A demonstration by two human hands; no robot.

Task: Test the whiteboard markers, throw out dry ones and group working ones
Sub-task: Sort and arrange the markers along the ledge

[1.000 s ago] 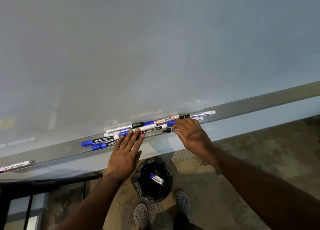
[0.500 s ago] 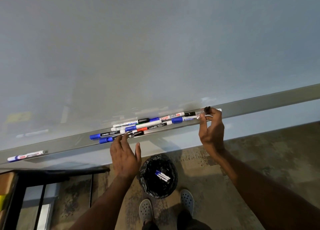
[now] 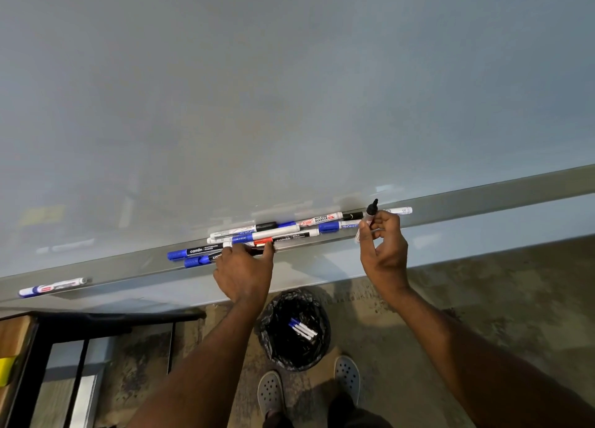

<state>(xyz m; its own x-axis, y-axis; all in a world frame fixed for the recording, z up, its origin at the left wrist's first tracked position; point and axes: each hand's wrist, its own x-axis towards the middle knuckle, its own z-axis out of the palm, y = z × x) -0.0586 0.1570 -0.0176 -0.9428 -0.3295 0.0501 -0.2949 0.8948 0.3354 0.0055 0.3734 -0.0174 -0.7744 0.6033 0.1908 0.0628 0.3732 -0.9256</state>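
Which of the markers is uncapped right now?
The black marker pinched in the right hand: its bare tip points up at the whiteboard, while those lying on the tray show caps.

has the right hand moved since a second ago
Yes. The right hand has left the marker pile and shifted right along the tray, where it now holds a black marker, tip up.
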